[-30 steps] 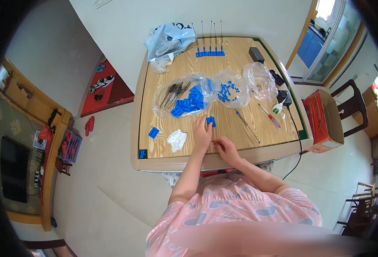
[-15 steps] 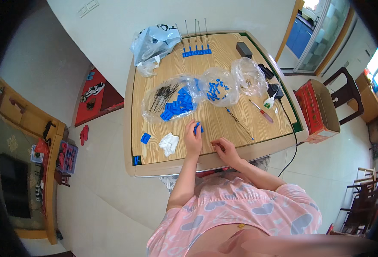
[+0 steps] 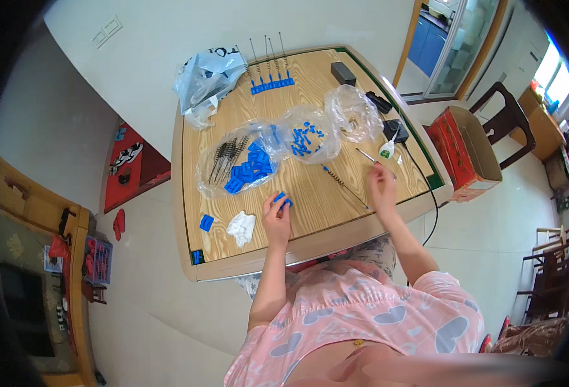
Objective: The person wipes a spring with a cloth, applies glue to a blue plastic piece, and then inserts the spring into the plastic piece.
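Observation:
Near the front of the wooden table, my left hand [image 3: 276, 221] is closed on a small blue plastic block [image 3: 284, 200]. My right hand [image 3: 382, 187] reaches over a screwdriver [image 3: 365, 156]. Its fingers cover the handle and are blurred, so their grip does not show. Between my hands and a little farther away lies a spring rod [image 3: 343, 184] with a blue end. To the left are a crumpled white cloth [image 3: 241, 228] and a single blue block [image 3: 206, 222]. A small white bottle [image 3: 387, 150] is just beyond my right hand.
Open plastic bags hold dark spring rods [image 3: 229, 157] with blue blocks [image 3: 249, 171], small blue pieces [image 3: 305, 138], and little parts [image 3: 353, 120]. A blue rack [image 3: 273, 86] with upright rods stands at the back. A black cable [image 3: 426, 180] runs along the right edge.
My right hand has moved right and away from me, from beside the left hand to the screwdriver. The left hand still holds the blue block. The whole view has shifted slightly.

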The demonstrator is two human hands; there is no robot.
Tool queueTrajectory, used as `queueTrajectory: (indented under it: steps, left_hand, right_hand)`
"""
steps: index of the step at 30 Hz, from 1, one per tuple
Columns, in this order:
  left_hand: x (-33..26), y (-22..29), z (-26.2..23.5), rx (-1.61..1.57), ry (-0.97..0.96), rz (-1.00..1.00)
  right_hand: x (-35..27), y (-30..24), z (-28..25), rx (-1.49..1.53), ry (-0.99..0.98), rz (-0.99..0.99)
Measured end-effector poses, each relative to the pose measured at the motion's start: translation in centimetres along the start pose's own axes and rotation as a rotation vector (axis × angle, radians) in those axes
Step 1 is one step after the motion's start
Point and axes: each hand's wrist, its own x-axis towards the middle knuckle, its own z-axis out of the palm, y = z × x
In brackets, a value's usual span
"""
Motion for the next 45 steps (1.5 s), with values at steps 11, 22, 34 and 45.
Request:
queueTrajectory:
  steps: [11, 22, 34, 45]
  left_hand:
    - [0.0, 0.9, 0.0, 0.013, 0.031, -0.014]
    - [0.3, -0.3, 0.6, 0.009, 0.045, -0.019]
    - [0.9, -3.9, 0.4, -0.476, 0.178, -0.13]
    - [2.1, -3.4, 0.1, -0.285, 0.163, -0.079]
  right_hand:
    - [7.5, 6.9, -3.9, -0.55, 0.0, 0.045]
    - [8.2, 7.0, -3.7, -0.414, -0.059, 0.027]
    - [-1.3, -4.4, 0.7, 0.06, -0.467, -0.032]
    - [-6.2, -3.1, 5.7, 0.176, -0.559, 0.137]
